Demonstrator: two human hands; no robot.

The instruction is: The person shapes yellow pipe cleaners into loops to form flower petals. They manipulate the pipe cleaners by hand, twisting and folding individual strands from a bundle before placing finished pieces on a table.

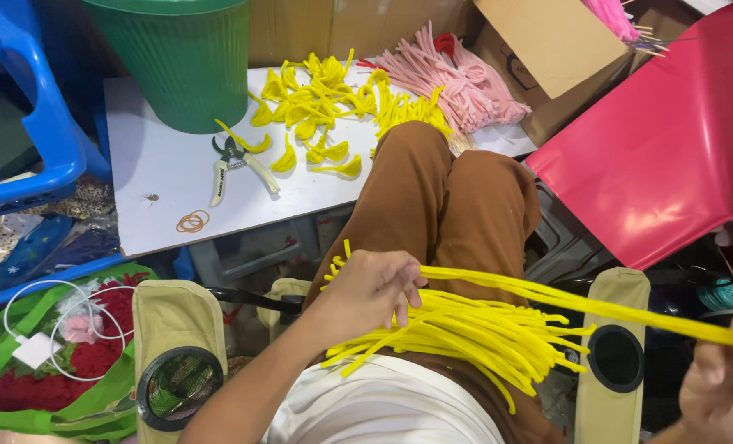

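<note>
left hand (372, 288) fingers curled, pinching 1 end of a long yellow fuzzy pipe-cleaner stem (580, 302); right hand (724, 385) at lower right grips its far end. loose yellow stem pile (473, 333) on lap, unsecured; prob slides off brown trousers (444, 193) w/ any leg shift.

One head-worn camera looks steeply down, close over the lap (457, 205) at frame centre; white table (161, 173) lies beyond, upper left.

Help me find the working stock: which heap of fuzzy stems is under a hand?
The straight yellow stems on the lap, under the left hand. The shaped yellow pieces and pink stems lie untouched on the white board.
</note>
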